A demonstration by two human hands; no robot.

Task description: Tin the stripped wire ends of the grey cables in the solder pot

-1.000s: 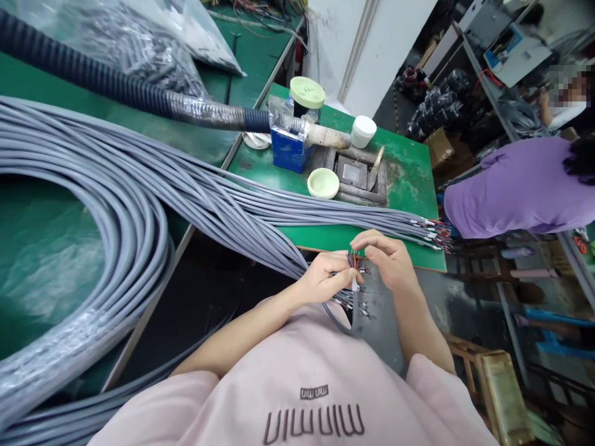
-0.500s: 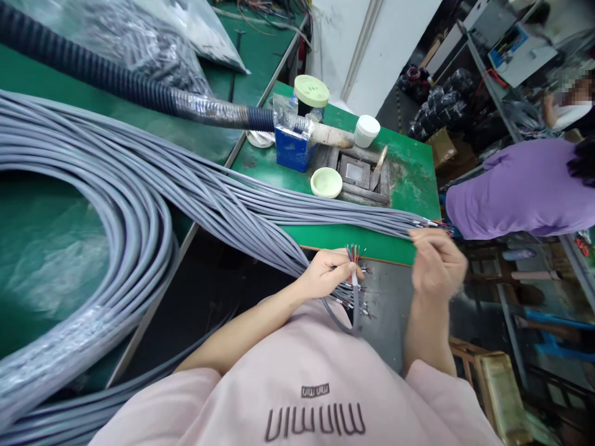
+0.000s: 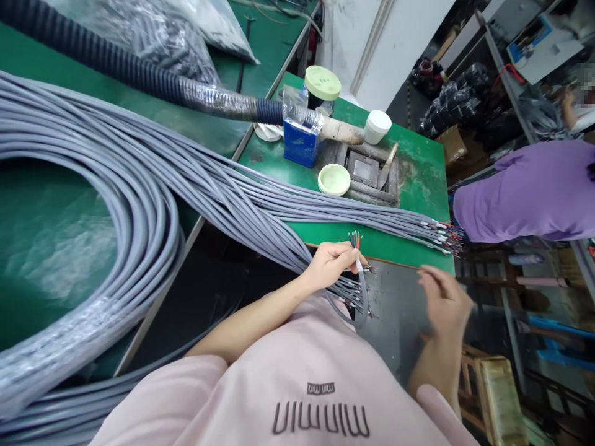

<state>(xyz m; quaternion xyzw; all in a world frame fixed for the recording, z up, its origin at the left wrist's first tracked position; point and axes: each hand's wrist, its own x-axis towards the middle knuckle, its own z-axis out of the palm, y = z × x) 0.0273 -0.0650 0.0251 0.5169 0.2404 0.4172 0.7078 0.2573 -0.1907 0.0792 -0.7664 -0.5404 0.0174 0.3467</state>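
Observation:
My left hand [image 3: 332, 263] is closed on one grey cable [image 3: 362, 291], just below its stripped end. Thin red, blue and pale wires [image 3: 356, 240] fan upward past the fingers, and a white wrap shows below them. The cable bends down in a loop in front of my shirt. Behind and below this hand hang several more stripped cable ends [image 3: 356, 291]. My right hand [image 3: 447, 300] is in the air off the table's front edge, slightly blurred, its fingers loosely bent and apart with nothing visible in them. A bundle of cable ends [image 3: 441, 234] lies on the green table beyond it.
Coiled grey cables [image 3: 153, 204] cover the left bench. On the green table [image 3: 421, 186] stand a black ribbed hose [image 3: 223, 102], a blue box [image 3: 300, 144], a small pale dish [image 3: 333, 179], a white tub [image 3: 377, 126] and a square metal pot [image 3: 365, 170]. A person in purple [image 3: 525, 192] is at right.
My right hand has moved down, away from the cable ends on the table, and its fingers have loosened. My left hand still holds the cable. The view has shifted slightly.

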